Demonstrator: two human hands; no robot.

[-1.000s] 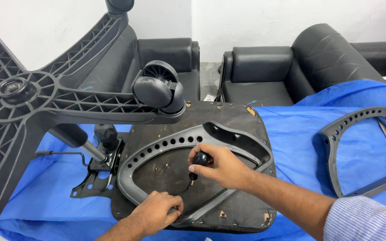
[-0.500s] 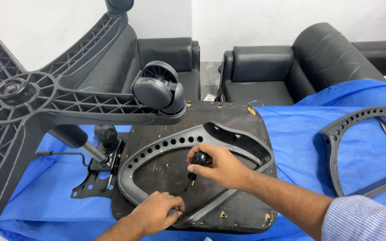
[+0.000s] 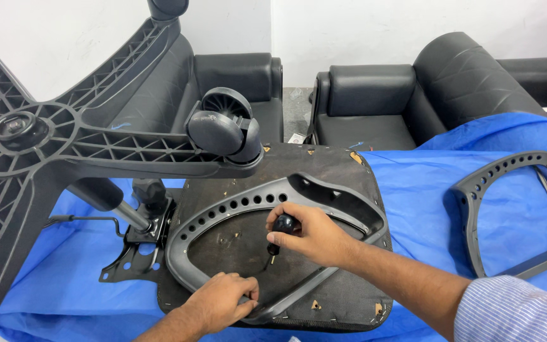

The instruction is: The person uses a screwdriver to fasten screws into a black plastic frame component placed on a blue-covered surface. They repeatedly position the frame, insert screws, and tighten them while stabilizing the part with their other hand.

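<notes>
An upturned black chair seat [image 3: 333, 171] lies on a blue sheet. A grey plastic armrest loop [image 3: 235, 206] with a row of holes rests on its underside. My right hand [image 3: 314, 235] grips a black-handled screwdriver [image 3: 280, 231], held upright with its tip on the seat inside the loop. My left hand [image 3: 220, 303] presses down on the near edge of the armrest loop, fingers curled over it.
A black five-arm chair base [image 3: 90, 142] with a caster wheel [image 3: 223, 126] looms at the left, over the seat mechanism plate [image 3: 134, 256]. A second grey armrest loop [image 3: 508, 202] lies at the right. Black sofas [image 3: 375, 101] stand behind the blue-covered table [image 3: 413, 190].
</notes>
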